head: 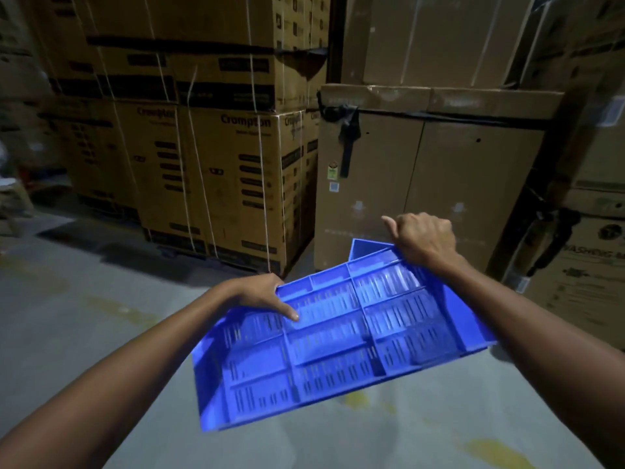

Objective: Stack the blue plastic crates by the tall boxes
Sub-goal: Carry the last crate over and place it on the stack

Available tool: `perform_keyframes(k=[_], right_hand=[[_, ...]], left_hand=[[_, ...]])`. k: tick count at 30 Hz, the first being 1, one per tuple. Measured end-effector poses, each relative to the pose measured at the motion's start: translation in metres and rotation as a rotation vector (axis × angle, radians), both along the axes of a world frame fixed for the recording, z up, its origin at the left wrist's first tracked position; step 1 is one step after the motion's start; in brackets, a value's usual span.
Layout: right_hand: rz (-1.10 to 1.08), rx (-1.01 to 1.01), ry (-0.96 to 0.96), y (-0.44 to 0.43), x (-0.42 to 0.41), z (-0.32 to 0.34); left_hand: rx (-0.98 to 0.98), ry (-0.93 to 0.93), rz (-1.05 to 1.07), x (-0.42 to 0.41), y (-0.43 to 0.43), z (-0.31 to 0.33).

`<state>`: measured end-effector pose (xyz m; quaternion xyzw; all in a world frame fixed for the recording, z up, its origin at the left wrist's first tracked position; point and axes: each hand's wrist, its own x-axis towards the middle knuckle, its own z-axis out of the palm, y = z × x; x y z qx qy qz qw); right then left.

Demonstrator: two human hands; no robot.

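I hold a blue plastic crate (338,346) in front of me, tilted, with its slotted, ribbed underside facing the camera. My left hand (263,292) grips its far left edge, thumb pressed on the ribbed face. At the far right corner, my right hand (419,240) closes over the rim. Behind that corner, a second blue crate (363,248) shows only a small piece, low against the tall brown boxes (433,191). The rest of it is hidden by the crate I hold.
Strapped stacks of printed cardboard cartons (209,164) stand at the left and centre on a low pallet. More cartons (592,275) lean at the right. Grey concrete floor (84,299) with yellow paint marks stretches to the left and under the crate.
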<state>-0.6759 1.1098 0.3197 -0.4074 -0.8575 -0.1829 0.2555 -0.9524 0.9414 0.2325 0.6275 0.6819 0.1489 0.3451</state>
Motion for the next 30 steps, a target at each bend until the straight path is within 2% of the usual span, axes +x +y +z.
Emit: perform_keyframes(k=[4,7,11,14,16,21,27,30], right_hand=[[-0.024,-0.051,-0.005,0.043,0.000,-0.011],[0.048,-0.234,-0.181,0.084,0.004,-0.025],[0.055,-0.591,-0.453,0.137,-0.013,-0.069],[0.047,-0.786,-0.467,0.195,-0.033,-0.108],[0.030,-0.840,-0.457,0.237,-0.043,-0.126],[0.055,-0.674,-0.284,0.326,-0.063,-0.139],[0.093,-0.358,-0.250,0.386,-0.099,-0.140],[0.113,-0.300,-0.258,0.415,-0.110,-0.140]], left_hand=[[0.061,-0.088,-0.060,-0.009,0.052,-0.008],[0.091,-0.044,-0.084,-0.012,0.101,-0.006],[0.128,0.248,-0.159,-0.016,0.187,-0.004],[0.224,0.581,-0.220,-0.022,0.254,-0.008],[0.311,0.774,-0.238,-0.026,0.297,-0.012],[0.353,0.982,-0.156,-0.042,0.387,-0.017],[0.150,0.859,-0.063,-0.061,0.459,-0.049],[0.195,0.857,0.015,-0.064,0.491,-0.064]])
